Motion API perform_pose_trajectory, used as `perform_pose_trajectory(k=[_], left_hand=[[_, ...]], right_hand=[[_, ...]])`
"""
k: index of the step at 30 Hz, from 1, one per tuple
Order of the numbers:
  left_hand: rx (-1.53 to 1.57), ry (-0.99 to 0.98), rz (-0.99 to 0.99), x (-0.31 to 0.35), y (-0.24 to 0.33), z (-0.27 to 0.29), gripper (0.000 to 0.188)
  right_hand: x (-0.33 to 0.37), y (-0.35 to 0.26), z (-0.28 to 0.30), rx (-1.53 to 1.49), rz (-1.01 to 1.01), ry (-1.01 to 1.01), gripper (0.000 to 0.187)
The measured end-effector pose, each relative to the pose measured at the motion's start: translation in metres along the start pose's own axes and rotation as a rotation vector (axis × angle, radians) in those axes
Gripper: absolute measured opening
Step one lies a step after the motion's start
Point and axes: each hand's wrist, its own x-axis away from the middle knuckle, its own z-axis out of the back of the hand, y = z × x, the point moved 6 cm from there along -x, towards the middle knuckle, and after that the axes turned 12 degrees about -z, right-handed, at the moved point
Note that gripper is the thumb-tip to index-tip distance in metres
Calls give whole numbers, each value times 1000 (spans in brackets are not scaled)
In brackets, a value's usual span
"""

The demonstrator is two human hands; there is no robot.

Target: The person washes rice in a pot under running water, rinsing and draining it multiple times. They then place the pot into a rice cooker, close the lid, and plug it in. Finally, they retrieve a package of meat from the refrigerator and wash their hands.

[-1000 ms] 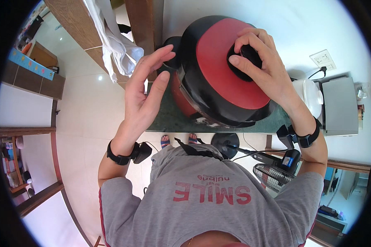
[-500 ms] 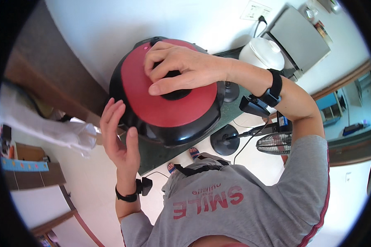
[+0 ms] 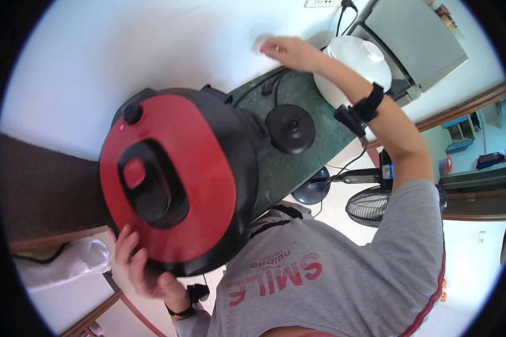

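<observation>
At left on green counter [image 3: 289, 171]: red-and-black cooker [image 3: 235, 146], black handle [image 3: 144, 188] atop its red lid [image 3: 211, 188]. Left hand [image 3: 142, 267] at cooker's near left edge — fingers spread, loosely bent, thumb apart, grasping nothing; whether fingertips touch cooker, cannot tell. Right hand [image 3: 287, 53] at far side, near white wall [image 3: 180, 45], apart from cooker — blurred, so finger opening and any hold cannot be told. Right of cooker, black round base [image 3: 290, 133] flat on counter. Farther right, white lidded pot [image 3: 357, 67] beside grey appliance [image 3: 419, 42].
</observation>
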Motion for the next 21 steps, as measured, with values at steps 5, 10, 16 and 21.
perform_pose_trajectory(k=[5,10,16,21], left_hand=[[-142,93,211,-11,7,-6,46],[-220,135,293,-18,11,-13,38],[-239,158,277,-9,4,-6,40],[-218,71,256,-3,-2,0,43]], right_hand=[[0,61,-98,292,49,-57,24],[-16,86,-125,410,111,-41,23],[-13,64,-93,-295,32,44,20],[-4,45,-12,-796,22,431,27]])
